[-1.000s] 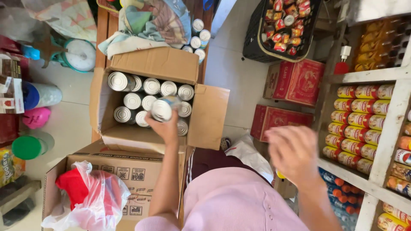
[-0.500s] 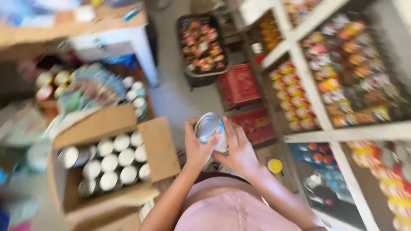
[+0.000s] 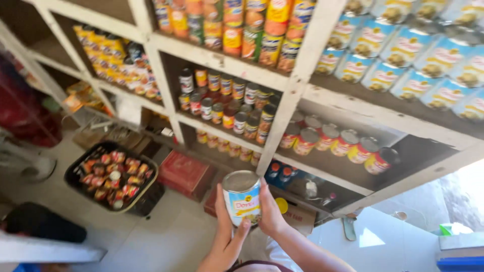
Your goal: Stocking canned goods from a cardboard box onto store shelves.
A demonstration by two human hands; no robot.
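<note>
Head view: left hand (image 3: 227, 229) and right hand (image 3: 269, 211) are both gripping an upright tin can (image 3: 242, 197), holding it up before the white shelf's (image 3: 297, 88) lower front edge.

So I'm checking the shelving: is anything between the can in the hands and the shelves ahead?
Nothing visible: the can, held by the left hand and right hand, has open air before the shelves.

can (image 3: 242, 197) sits between the fingers (image 3: 220, 206) of both hands, shelf (image 3: 282, 118) of tins right behind, tray (image 3: 112, 176) off left
</note>
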